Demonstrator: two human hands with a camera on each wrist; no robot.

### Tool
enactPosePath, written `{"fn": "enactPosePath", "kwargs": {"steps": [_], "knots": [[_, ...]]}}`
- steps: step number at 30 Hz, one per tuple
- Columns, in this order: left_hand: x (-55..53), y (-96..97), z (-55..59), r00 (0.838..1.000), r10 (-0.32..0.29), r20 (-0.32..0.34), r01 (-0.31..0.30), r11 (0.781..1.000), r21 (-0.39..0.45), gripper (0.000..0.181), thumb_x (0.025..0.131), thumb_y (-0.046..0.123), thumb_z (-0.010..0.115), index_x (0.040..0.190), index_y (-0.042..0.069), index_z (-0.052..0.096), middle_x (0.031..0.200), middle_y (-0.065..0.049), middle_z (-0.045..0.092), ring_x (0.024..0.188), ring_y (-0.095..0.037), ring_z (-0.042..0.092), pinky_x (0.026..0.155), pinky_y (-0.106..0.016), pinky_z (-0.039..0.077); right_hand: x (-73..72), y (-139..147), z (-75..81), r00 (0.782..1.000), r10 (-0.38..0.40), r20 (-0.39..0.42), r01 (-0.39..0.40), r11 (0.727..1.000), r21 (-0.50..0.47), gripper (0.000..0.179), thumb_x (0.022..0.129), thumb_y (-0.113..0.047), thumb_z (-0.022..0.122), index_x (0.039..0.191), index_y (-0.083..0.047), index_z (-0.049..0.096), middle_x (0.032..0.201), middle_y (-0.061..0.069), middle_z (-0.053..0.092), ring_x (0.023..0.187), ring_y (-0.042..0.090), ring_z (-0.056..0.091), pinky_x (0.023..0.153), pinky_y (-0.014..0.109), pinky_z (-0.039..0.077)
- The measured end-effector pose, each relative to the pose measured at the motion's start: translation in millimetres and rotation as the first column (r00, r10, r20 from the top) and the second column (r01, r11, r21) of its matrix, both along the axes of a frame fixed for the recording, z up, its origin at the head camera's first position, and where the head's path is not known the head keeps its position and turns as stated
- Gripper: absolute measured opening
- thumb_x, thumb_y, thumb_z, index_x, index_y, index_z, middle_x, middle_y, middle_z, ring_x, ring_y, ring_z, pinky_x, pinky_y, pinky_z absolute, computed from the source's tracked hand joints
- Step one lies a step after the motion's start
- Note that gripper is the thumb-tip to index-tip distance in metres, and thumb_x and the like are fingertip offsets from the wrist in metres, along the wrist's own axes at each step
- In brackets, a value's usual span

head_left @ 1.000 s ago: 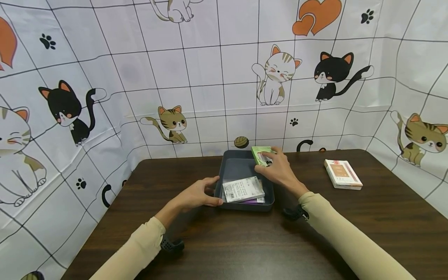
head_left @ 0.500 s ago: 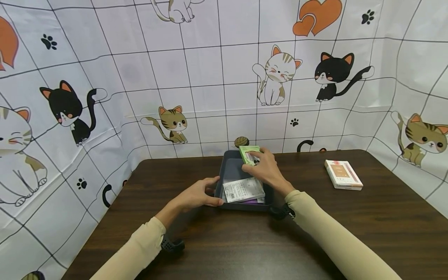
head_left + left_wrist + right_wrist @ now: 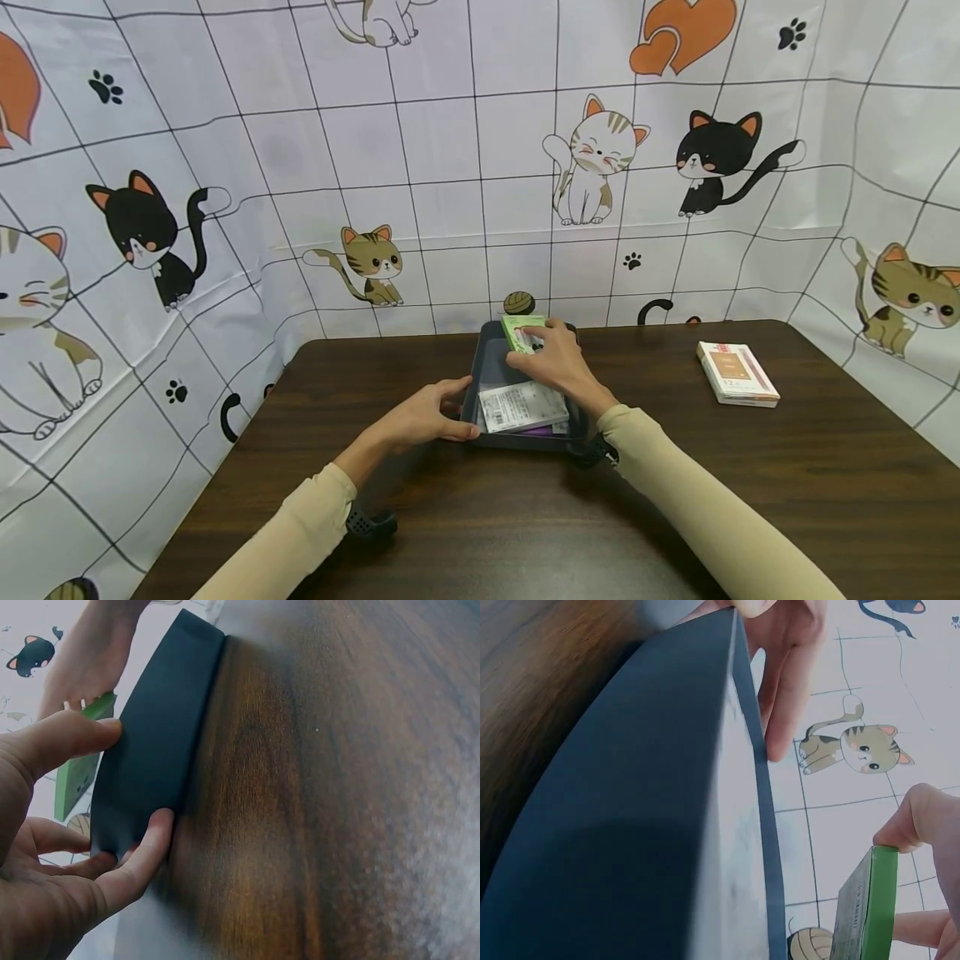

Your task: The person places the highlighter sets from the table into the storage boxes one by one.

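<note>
A dark grey rectangular tray [image 3: 487, 354] stands at the far middle of the table. My left hand [image 3: 423, 415] holds its left side by the near corner, with thumb and fingers against the wall in the left wrist view. A white printed flat box [image 3: 517, 407] lies tilted in the tray's near half, over something purple [image 3: 540, 432]. My right hand [image 3: 557, 365] pinches a thin green flat box [image 3: 517, 332] by its sides, over the tray's far end. The right wrist view shows the green box's [image 3: 885, 900] edge between thumb and fingers, beyond the tray rim.
To the right on the brown wooden table [image 3: 630, 517] lies a white box with an orange panel [image 3: 738, 375]. A white sheet with printed cats [image 3: 360, 150] hangs behind and along both sides of the table.
My right hand has carried the green box leftward, from the tray's far right corner to over its far end. My left hand has stayed on the tray.
</note>
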State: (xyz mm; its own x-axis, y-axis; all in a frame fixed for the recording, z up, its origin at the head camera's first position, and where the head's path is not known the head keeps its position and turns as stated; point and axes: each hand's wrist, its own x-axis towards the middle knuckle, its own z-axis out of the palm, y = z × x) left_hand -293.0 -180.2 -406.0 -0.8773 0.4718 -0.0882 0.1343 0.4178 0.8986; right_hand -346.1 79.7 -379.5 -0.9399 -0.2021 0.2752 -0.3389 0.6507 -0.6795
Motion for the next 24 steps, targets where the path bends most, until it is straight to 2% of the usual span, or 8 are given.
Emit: {"fn": "enactPosePath", "kwargs": {"steps": [8, 16, 24], "knots": [[-0.2, -0.9, -0.2, 1.000, -0.012, 0.002, 0.012, 1.000, 0.008, 0.097, 0.086, 0.021, 0.086, 0.161, 0.006, 0.027, 0.161, -0.017, 0.027, 0.137, -0.042, 0.042, 0.093, -0.045, 0.052, 2.3, -18, 1.3, 0.999, -0.038, 0.015, 0.038, 0.999, 0.014, 0.069, 0.085, -0.043, 0.068, 0.142, -0.004, 0.060, 0.154, 0.028, 0.033, 0.129, 0.050, 0.035, 0.098, 0.067, 0.033], [0.7, 0.0, 2.7, 1.000, -0.004, 0.002, 0.004, 1.000, 0.001, 0.097, 0.085, 0.021, 0.086, 0.161, 0.007, 0.027, 0.161, -0.017, 0.028, 0.136, -0.042, 0.042, 0.093, -0.045, 0.052, 0.0, -22, -3.3, 0.995, -0.091, 0.039, 0.090, 0.996, 0.019, 0.066, 0.086, -0.042, 0.068, 0.139, -0.003, 0.062, 0.157, 0.031, 0.026, 0.137, 0.056, 0.026, 0.102, 0.072, 0.027], [1.1, 0.1, 1.2, 1.000, 0.010, -0.009, -0.010, 1.000, -0.020, 0.097, 0.084, 0.023, 0.087, 0.161, 0.008, 0.029, 0.160, -0.016, 0.030, 0.135, -0.041, 0.044, 0.095, -0.047, 0.050, -1.7, -33, -6.9, 0.994, -0.112, 0.008, 0.112, 0.992, 0.050, 0.062, 0.086, -0.039, 0.070, 0.133, 0.001, 0.065, 0.151, 0.032, 0.032, 0.129, 0.052, 0.034, 0.101, 0.067, 0.029]]}}
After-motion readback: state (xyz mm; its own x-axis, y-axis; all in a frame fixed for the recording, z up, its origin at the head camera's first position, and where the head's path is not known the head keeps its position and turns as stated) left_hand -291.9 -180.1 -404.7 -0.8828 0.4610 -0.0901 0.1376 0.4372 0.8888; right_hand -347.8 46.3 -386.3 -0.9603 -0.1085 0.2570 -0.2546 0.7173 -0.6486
